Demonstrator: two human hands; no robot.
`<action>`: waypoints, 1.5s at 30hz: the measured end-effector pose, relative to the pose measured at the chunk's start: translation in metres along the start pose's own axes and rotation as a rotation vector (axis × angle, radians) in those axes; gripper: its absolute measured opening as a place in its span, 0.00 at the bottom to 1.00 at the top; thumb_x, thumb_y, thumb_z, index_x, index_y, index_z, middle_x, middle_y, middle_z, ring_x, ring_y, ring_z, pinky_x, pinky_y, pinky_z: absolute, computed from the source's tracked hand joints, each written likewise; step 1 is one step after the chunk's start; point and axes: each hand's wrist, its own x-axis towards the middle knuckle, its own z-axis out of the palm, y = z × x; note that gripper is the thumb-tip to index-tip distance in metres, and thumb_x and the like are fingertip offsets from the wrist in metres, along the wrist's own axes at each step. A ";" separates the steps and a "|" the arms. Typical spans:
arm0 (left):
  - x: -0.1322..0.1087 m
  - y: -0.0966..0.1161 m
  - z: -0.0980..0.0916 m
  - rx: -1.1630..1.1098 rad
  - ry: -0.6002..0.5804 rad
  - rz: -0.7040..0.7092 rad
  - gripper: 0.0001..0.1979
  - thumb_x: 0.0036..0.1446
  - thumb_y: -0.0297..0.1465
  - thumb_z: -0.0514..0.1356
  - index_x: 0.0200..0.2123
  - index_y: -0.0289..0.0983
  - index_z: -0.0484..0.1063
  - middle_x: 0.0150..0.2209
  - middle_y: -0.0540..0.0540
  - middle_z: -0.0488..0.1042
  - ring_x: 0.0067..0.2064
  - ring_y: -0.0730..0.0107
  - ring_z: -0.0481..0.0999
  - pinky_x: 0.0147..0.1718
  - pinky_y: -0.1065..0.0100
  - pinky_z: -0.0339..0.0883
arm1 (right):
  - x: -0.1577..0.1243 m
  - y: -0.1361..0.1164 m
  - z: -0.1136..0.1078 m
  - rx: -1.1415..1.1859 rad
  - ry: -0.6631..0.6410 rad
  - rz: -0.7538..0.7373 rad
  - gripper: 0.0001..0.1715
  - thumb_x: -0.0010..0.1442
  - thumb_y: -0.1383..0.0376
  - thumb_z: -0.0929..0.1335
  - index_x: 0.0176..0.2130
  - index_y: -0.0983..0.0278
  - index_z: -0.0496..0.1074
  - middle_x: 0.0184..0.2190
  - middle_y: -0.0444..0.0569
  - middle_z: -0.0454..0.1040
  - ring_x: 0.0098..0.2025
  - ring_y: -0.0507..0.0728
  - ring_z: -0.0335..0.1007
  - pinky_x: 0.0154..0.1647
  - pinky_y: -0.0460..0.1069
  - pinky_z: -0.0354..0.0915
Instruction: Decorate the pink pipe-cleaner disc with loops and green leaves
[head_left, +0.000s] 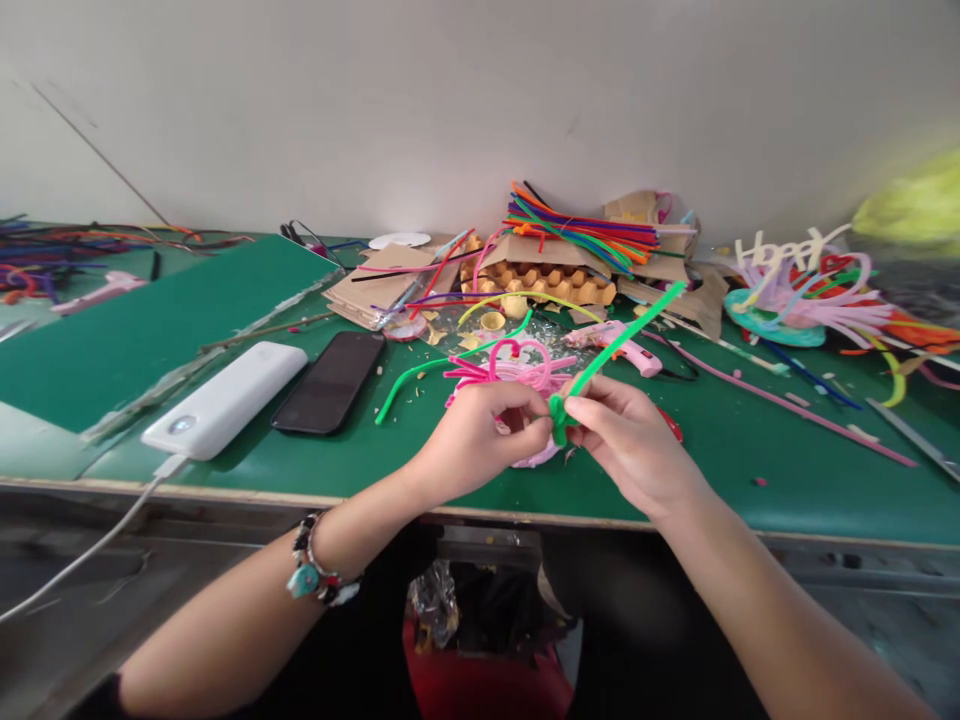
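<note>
My left hand (480, 432) and my right hand (626, 432) meet above the front of the green table (750, 460). Both pinch a green pipe cleaner (615, 345), coiled at its lower end between my fingertips. Its long free end slants up to the right. Just behind my hands lies a pink pipe-cleaner piece (517, 372) with loops and spikes. Another green pipe cleaner (420, 372) lies bent on the table to the left of it.
A black phone (330, 380) and a white power bank (225, 398) with a cable lie at the left. A pink glue gun (626, 348), cardboard (390, 285), a bundle of coloured pipe cleaners (581, 232) and a "Happy" decoration (787, 280) crowd the back.
</note>
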 end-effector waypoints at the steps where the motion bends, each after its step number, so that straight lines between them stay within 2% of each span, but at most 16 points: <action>1: 0.000 0.001 0.000 -0.028 -0.003 0.001 0.06 0.47 0.24 0.53 0.20 0.34 0.66 0.19 0.54 0.64 0.22 0.80 0.62 0.22 0.77 0.58 | 0.000 -0.001 0.000 0.018 -0.001 0.007 0.09 0.42 0.64 0.69 0.19 0.64 0.65 0.17 0.39 0.64 0.19 0.45 0.59 0.20 0.43 0.58; 5: -0.001 0.004 0.002 -0.186 0.005 -0.057 0.04 0.48 0.27 0.56 0.26 0.32 0.69 0.19 0.54 0.65 0.21 0.80 0.62 0.20 0.77 0.58 | -0.003 -0.003 0.005 0.107 0.046 -0.031 0.10 0.43 0.64 0.69 0.19 0.64 0.63 0.17 0.38 0.63 0.19 0.45 0.57 0.21 0.42 0.59; 9: -0.002 0.004 0.005 -0.322 0.072 -0.117 0.07 0.45 0.29 0.61 0.29 0.32 0.71 0.19 0.54 0.67 0.21 0.80 0.63 0.19 0.77 0.58 | -0.007 -0.004 0.012 0.161 0.095 -0.102 0.08 0.43 0.65 0.69 0.20 0.63 0.64 0.18 0.38 0.64 0.20 0.45 0.58 0.21 0.42 0.59; 15: -0.001 0.006 0.003 -0.211 0.108 -0.071 0.01 0.46 0.25 0.60 0.25 0.33 0.70 0.24 0.50 0.73 0.26 0.77 0.71 0.26 0.76 0.64 | -0.011 -0.003 0.014 0.182 0.095 -0.065 0.07 0.42 0.67 0.67 0.18 0.63 0.64 0.14 0.37 0.61 0.18 0.45 0.56 0.19 0.43 0.56; 19: -0.002 0.003 0.001 -0.230 0.049 -0.055 0.05 0.47 0.29 0.62 0.26 0.33 0.69 0.23 0.50 0.73 0.26 0.76 0.71 0.26 0.75 0.64 | -0.010 -0.003 0.011 0.211 0.039 -0.003 0.07 0.44 0.65 0.67 0.19 0.63 0.65 0.13 0.38 0.62 0.18 0.46 0.57 0.20 0.44 0.57; 22: -0.002 0.002 0.001 -0.399 -0.044 -0.070 0.09 0.48 0.33 0.62 0.25 0.34 0.66 0.22 0.51 0.72 0.26 0.75 0.71 0.27 0.74 0.64 | -0.008 -0.004 0.009 0.249 -0.036 0.059 0.08 0.45 0.65 0.67 0.19 0.64 0.65 0.14 0.39 0.62 0.18 0.46 0.57 0.20 0.44 0.58; 25: -0.002 0.002 0.000 -0.511 -0.078 -0.135 0.12 0.47 0.36 0.62 0.26 0.35 0.64 0.22 0.51 0.72 0.25 0.76 0.72 0.26 0.74 0.65 | -0.006 -0.003 0.008 0.252 -0.078 0.038 0.10 0.46 0.64 0.67 0.18 0.64 0.64 0.13 0.38 0.62 0.18 0.46 0.58 0.21 0.43 0.60; 29: 0.000 0.002 -0.003 -0.337 0.030 -0.169 0.13 0.43 0.36 0.65 0.26 0.34 0.66 0.21 0.52 0.70 0.23 0.78 0.68 0.23 0.75 0.61 | -0.005 0.001 0.003 0.149 -0.084 -0.128 0.05 0.47 0.67 0.67 0.21 0.63 0.68 0.16 0.39 0.66 0.20 0.47 0.63 0.23 0.44 0.63; 31: 0.001 0.000 -0.005 -0.203 0.109 -0.127 0.13 0.42 0.36 0.66 0.23 0.34 0.67 0.19 0.53 0.68 0.22 0.79 0.65 0.21 0.76 0.59 | -0.005 0.002 0.000 0.030 -0.087 -0.238 0.04 0.49 0.69 0.66 0.25 0.62 0.71 0.21 0.41 0.69 0.23 0.49 0.66 0.24 0.46 0.65; 34: 0.002 -0.002 -0.007 -0.107 0.176 -0.095 0.12 0.43 0.36 0.65 0.20 0.34 0.68 0.18 0.52 0.68 0.21 0.80 0.64 0.20 0.76 0.59 | -0.006 0.002 -0.001 -0.216 -0.012 -0.453 0.06 0.51 0.71 0.65 0.27 0.61 0.71 0.25 0.44 0.71 0.28 0.51 0.68 0.27 0.47 0.66; 36: 0.003 -0.003 -0.007 -0.118 0.187 -0.110 0.11 0.44 0.36 0.64 0.21 0.34 0.70 0.18 0.52 0.69 0.20 0.79 0.64 0.19 0.76 0.59 | -0.006 0.001 0.000 -0.399 0.037 -0.629 0.07 0.51 0.73 0.65 0.27 0.61 0.70 0.26 0.44 0.71 0.30 0.51 0.69 0.30 0.47 0.66; 39: 0.004 -0.005 -0.008 -0.208 0.182 -0.177 0.10 0.44 0.36 0.64 0.22 0.34 0.72 0.17 0.52 0.68 0.19 0.79 0.65 0.18 0.76 0.60 | -0.006 -0.001 0.001 -0.644 0.037 -0.850 0.08 0.50 0.75 0.66 0.28 0.62 0.70 0.28 0.45 0.72 0.31 0.51 0.70 0.33 0.47 0.67; 43: 0.004 -0.007 -0.006 -0.365 0.215 -0.252 0.11 0.40 0.33 0.66 0.24 0.34 0.69 0.20 0.52 0.69 0.22 0.77 0.68 0.21 0.76 0.63 | -0.007 0.002 -0.002 -0.823 0.000 -1.045 0.10 0.50 0.76 0.67 0.33 0.63 0.71 0.31 0.49 0.73 0.33 0.52 0.71 0.34 0.46 0.68; 45: 0.004 -0.007 -0.006 -0.400 0.225 -0.258 0.10 0.39 0.32 0.66 0.24 0.34 0.68 0.20 0.52 0.69 0.23 0.78 0.67 0.22 0.77 0.63 | -0.007 0.005 -0.004 -0.887 -0.013 -1.095 0.13 0.51 0.76 0.67 0.36 0.62 0.71 0.32 0.49 0.73 0.35 0.53 0.71 0.35 0.47 0.69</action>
